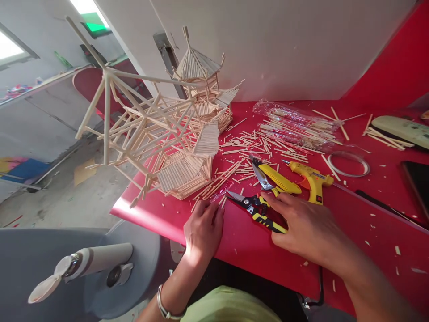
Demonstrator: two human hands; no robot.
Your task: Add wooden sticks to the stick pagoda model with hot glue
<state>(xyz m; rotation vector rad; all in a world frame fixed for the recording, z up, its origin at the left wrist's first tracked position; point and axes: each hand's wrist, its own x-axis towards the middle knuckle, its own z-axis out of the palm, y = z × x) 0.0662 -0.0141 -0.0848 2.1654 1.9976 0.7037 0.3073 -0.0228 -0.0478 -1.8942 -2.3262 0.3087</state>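
My right hand [298, 221] is closed around the handles of small black-and-yellow pruning shears [246, 203], whose blades point left with the tips apart. My left hand [204, 228] is at the table's front edge with its fingers curled down; what they grip, if anything, is hidden. Just beyond its fingertips lie thin wooden sticks [221, 179] and a scrap of clear plastic. A second pair of yellow-handled shears [278, 176] lies just past my right hand. Behind it rests a yellow glue gun [311, 179].
At the left of the red table [241, 243] stands a stick-built pavilion model [177, 174] with an open roof frame [107, 71]. Behind it rises a roofed stick tower [197, 67]. Bagged sticks [298, 125], a wire coil [348, 163] and a phone [415, 183] lie right. A white bottle [107, 257] lies on a grey stool.
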